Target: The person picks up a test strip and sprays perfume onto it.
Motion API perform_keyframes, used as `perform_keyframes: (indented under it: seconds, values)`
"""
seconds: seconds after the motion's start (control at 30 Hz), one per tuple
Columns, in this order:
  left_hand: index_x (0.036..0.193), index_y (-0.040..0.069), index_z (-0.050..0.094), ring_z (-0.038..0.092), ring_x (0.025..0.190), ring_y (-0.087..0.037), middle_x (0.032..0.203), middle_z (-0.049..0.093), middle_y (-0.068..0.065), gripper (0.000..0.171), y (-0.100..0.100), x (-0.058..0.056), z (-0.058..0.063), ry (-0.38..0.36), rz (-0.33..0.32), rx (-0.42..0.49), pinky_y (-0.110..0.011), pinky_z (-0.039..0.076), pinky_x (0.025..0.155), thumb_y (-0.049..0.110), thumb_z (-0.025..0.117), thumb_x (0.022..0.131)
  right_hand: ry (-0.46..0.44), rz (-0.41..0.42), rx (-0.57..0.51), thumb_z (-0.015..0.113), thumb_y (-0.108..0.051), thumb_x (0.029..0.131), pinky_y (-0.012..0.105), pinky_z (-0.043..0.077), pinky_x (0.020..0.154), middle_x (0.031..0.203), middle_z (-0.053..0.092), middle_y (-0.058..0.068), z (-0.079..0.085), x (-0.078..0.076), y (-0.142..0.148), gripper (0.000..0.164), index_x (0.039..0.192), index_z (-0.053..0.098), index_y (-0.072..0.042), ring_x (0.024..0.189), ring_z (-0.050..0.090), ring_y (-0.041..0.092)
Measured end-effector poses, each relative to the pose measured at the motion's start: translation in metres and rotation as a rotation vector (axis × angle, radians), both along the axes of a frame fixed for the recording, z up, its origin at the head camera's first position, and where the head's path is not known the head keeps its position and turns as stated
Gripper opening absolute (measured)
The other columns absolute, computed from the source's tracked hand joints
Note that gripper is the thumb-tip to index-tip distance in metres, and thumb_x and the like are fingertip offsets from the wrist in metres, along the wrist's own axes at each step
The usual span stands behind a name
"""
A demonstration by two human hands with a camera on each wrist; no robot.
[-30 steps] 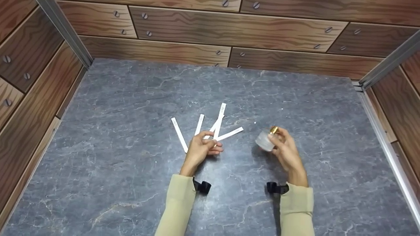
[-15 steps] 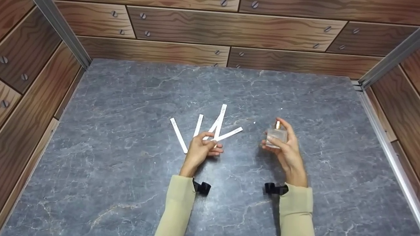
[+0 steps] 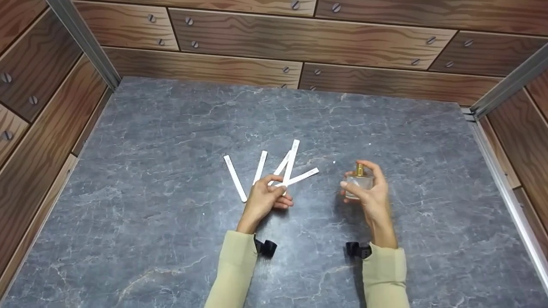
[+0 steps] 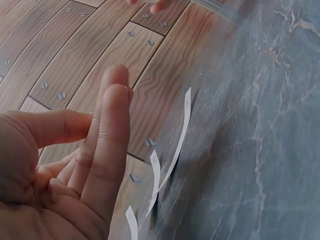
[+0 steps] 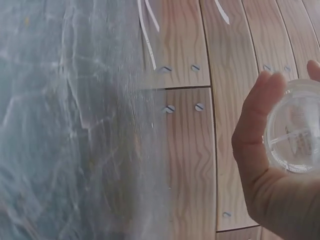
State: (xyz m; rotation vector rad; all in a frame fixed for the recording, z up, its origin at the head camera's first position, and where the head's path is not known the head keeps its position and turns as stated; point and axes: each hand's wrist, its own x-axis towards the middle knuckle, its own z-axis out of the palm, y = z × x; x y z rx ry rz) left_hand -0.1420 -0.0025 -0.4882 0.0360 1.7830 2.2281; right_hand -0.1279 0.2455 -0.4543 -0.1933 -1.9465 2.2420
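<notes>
In the head view, my left hand (image 3: 262, 203) pinches the lower end of a white paper test strip (image 3: 292, 158) between thumb and fingers. The strip slants up and away from the hand. Beyond it lie several more white strips (image 3: 234, 176), fanned out, some partly hidden by the hand. My right hand (image 3: 376, 199) grips a clear glass perfume bottle (image 3: 361, 183) with a gold spray neck. Its index finger rests over the neck's top, and its thumb crosses the front. In the right wrist view, the bottle's round clear base (image 5: 295, 135) shows against the palm.
Grey marbled tabletop (image 3: 171, 239) spreads around both hands. A wood-patterned wall (image 3: 239, 38) closes off the back, with similar panels at the sides. Metal rails (image 3: 505, 192) run along the corners and right edge. Tiny white specks (image 3: 334, 162) lie near the bottle.
My right hand has turned the perfume bottle from tilted to more upright, and its index finger has come over the neck. The left hand keeps its pinch on the strip, almost still.
</notes>
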Motion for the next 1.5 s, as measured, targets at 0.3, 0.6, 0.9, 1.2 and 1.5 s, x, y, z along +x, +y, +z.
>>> perform_keyframes:
  seconds: [0.3, 0.6, 0.9, 1.2, 1.5]
  values:
    - [0.120, -0.016, 0.052, 0.068, 0.054, -0.013, 0.070, 0.070, -0.018, 0.025, 0.001, 0.002, 0.003, 0.047, -0.013, -0.094, -0.032, 0.062, 0.056, -0.009, 0.055, 0.096, 0.162, -0.137, 0.169, 0.072, 0.020, 0.074, 0.028, 0.061, 0.053, 0.100, 0.061, 0.011, -0.004, -0.003, -0.018, 0.063, 0.131, 0.047, 0.009, 0.084, 0.065, 0.017]
    - [0.122, -0.017, 0.056, 0.069, 0.053, -0.020, 0.070, 0.069, -0.022, 0.030, 0.002, 0.005, 0.009, 0.125, -0.014, -0.184, -0.041, 0.062, 0.055, -0.008, 0.055, 0.094, 0.274, -0.237, 0.383, 0.076, 0.016, 0.071, 0.016, 0.053, 0.070, 0.096, 0.066, 0.009, -0.009, -0.002, -0.021, 0.055, 0.121, 0.056, 0.008, 0.088, 0.063, 0.007]
    - [0.123, -0.017, 0.058, 0.068, 0.053, -0.016, 0.070, 0.070, -0.019, 0.031, 0.002, 0.006, 0.012, 0.154, -0.024, -0.202, -0.044, 0.063, 0.057, -0.007, 0.055, 0.093, 0.250, -0.340, 0.542, 0.076, 0.016, 0.067, 0.014, 0.052, 0.073, 0.099, 0.068, 0.022, -0.008, 0.000, -0.023, 0.052, 0.115, 0.058, 0.006, 0.088, 0.063, 0.014]
    - [0.124, -0.017, 0.058, 0.066, 0.051, -0.013, 0.069, 0.070, -0.017, 0.032, 0.004, 0.007, 0.018, 0.139, -0.039, -0.211, -0.045, 0.062, 0.058, -0.008, 0.055, 0.093, 0.522, -0.443, 0.779, 0.073, 0.015, 0.064, 0.026, 0.045, 0.073, 0.088, 0.060, 0.022, -0.016, -0.002, -0.019, 0.041, 0.103, 0.063, 0.010, 0.080, 0.059, 0.031]
    - [0.125, -0.015, 0.059, 0.069, 0.053, -0.019, 0.069, 0.070, -0.016, 0.032, 0.008, 0.007, 0.017, 0.166, -0.057, -0.244, -0.044, 0.062, 0.057, -0.008, 0.057, 0.094, 0.523, -0.430, 0.791, 0.070, 0.015, 0.063, 0.029, 0.047, 0.073, 0.087, 0.059, 0.022, -0.016, -0.001, -0.020, 0.039, 0.101, 0.061, 0.011, 0.080, 0.059, 0.033]
